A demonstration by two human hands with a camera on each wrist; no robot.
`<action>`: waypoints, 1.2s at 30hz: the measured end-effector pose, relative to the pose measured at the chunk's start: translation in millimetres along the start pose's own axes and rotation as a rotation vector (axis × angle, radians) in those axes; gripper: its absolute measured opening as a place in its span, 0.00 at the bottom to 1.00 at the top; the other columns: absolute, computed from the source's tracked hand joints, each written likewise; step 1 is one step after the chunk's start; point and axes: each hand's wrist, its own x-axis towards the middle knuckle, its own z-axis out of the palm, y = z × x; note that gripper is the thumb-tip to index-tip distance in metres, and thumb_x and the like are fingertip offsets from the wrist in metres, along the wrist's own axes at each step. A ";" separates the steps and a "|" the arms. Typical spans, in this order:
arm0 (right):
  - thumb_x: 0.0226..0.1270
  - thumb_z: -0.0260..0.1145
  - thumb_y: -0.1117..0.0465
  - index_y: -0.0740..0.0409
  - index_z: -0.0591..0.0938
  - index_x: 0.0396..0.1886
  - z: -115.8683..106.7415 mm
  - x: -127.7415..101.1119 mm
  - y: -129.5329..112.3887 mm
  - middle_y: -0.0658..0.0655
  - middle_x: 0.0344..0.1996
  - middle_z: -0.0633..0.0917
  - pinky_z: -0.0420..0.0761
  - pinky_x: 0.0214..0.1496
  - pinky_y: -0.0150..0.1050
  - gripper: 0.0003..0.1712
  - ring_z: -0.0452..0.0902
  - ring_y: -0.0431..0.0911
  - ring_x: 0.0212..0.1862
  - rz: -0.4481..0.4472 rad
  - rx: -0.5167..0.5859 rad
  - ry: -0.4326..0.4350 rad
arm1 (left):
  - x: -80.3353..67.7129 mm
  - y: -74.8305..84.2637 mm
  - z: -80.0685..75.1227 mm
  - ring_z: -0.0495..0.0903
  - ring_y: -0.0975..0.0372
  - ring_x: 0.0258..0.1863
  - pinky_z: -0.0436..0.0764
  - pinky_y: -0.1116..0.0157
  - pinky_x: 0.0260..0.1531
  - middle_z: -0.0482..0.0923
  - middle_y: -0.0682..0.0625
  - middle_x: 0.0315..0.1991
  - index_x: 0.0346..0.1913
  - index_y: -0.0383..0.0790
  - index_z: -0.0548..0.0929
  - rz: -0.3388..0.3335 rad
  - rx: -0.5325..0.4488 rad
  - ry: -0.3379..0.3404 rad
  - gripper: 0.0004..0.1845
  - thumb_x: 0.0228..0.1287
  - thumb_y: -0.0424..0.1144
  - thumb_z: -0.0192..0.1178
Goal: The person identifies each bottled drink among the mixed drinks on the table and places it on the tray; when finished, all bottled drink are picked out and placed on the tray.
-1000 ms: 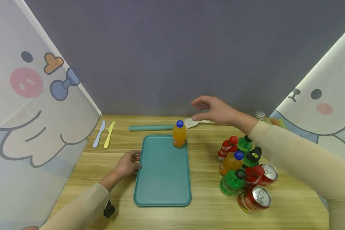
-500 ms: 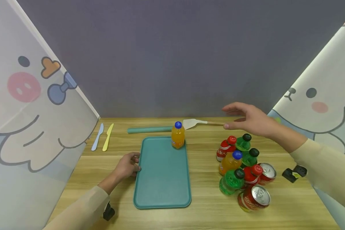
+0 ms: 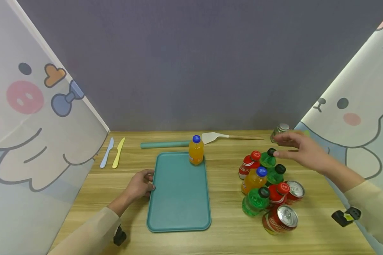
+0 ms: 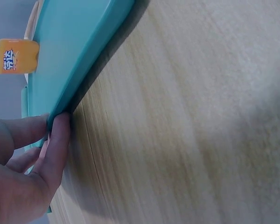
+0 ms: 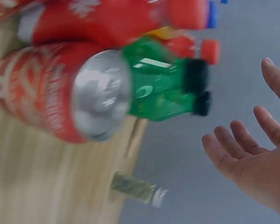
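head / right hand: right hand (image 3: pixel 301 150) hovers open, fingers spread, holds nothing, just above the green bottle (image 3: pixel 268 158) at the far edge of the drinks cluster (image 3: pixel 268 191)
head / left hand: left hand (image 3: pixel 140 184) grips the left rim of the teal tray (image 3: pixel 178 212), fingers curled on the edge
head / tray load: orange bottle (image 3: pixel 196 150) stands upright in the tray's far right corner
head / rest: spatula (image 3: pixel 223 136), teal roll (image 3: pixel 162 144), blue knife (image 3: pixel 106 152), yellow knife (image 3: pixel 118 152), small jar (image 3: pixel 280 130) on wooden table (image 3: pixel 229 237)
left wrist / grip: fingers (image 4: pixel 56 140) pinch the tray (image 4: pixel 79 60) rim; orange bottle (image 4: pixel 14 56) far off on it
right wrist / grip: right hand (image 5: pixel 252 163) open, empty, apart from green bottle (image 5: pixel 168 88); red can (image 5: pixel 60 93) beside it
handling: green bottle looks light, rigid plastic, smooth, may tip its neighbours; best taken round the body under the cap
change: a second ago the right hand was over the spatula near the orange bottle; now it is over the cluster; left hand unchanged on the tray
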 end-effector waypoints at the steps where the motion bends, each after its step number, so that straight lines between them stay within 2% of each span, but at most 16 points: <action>1: 0.70 0.71 0.55 0.60 0.75 0.67 1.8 -1.1 4.9 0.65 0.65 0.75 0.76 0.50 0.18 0.30 0.74 0.68 0.64 0.014 0.011 0.002 | -0.3 0.3 -0.6 0.81 0.54 0.41 0.90 0.57 0.32 0.74 0.36 0.50 0.71 0.25 0.68 -0.002 0.003 0.002 0.34 0.60 0.18 0.62; 7: 0.72 0.69 0.54 0.66 0.70 0.71 11.9 -1.1 32.0 0.71 0.66 0.73 0.79 0.49 0.22 0.35 0.72 0.72 0.65 0.086 0.083 -0.046 | 0.3 0.9 -2.6 0.80 0.54 0.42 0.90 0.57 0.32 0.74 0.36 0.50 0.71 0.25 0.68 0.002 0.002 0.002 0.34 0.60 0.18 0.62; 11: 0.73 0.68 0.54 0.68 0.69 0.71 20.5 1.5 45.5 0.72 0.67 0.73 0.81 0.49 0.26 0.35 0.72 0.72 0.65 0.118 0.107 -0.069 | -0.2 1.7 -2.2 0.81 0.53 0.42 0.90 0.57 0.32 0.74 0.35 0.50 0.71 0.24 0.68 0.008 0.000 -0.005 0.34 0.60 0.18 0.62; 17: 0.71 0.71 0.53 0.68 0.72 0.69 33.2 7.5 57.4 0.71 0.63 0.77 0.88 0.50 0.42 0.35 0.76 0.71 0.62 0.104 0.090 -0.054 | -2.3 2.9 -1.1 0.81 0.53 0.42 0.90 0.56 0.32 0.74 0.34 0.50 0.70 0.24 0.68 0.006 0.000 -0.005 0.34 0.59 0.18 0.63; 22: 0.71 0.71 0.52 0.65 0.73 0.70 38.5 9.6 59.8 0.71 0.63 0.77 0.88 0.52 0.51 0.35 0.77 0.72 0.61 0.096 0.074 -0.069 | -2.8 1.7 0.2 0.81 0.54 0.41 0.90 0.56 0.31 0.75 0.35 0.50 0.71 0.24 0.68 0.001 -0.002 0.004 0.34 0.59 0.18 0.63; 29: 0.71 0.70 0.51 0.64 0.75 0.68 42.7 11.0 61.7 0.71 0.63 0.77 0.88 0.50 0.45 0.33 0.74 0.71 0.63 0.148 0.125 -0.083 | -2.0 1.6 -0.2 0.81 0.53 0.43 0.90 0.56 0.32 0.75 0.34 0.51 0.71 0.25 0.68 -0.006 0.002 0.001 0.34 0.60 0.18 0.63; 36: 0.70 0.71 0.50 0.63 0.78 0.63 44.1 11.2 65.4 0.70 0.62 0.77 0.86 0.46 0.35 0.30 0.75 0.67 0.62 0.190 0.150 -0.046 | 0.6 0.3 1.3 0.81 0.53 0.43 0.90 0.56 0.32 0.75 0.35 0.51 0.71 0.26 0.69 -0.013 0.005 0.012 0.34 0.60 0.18 0.63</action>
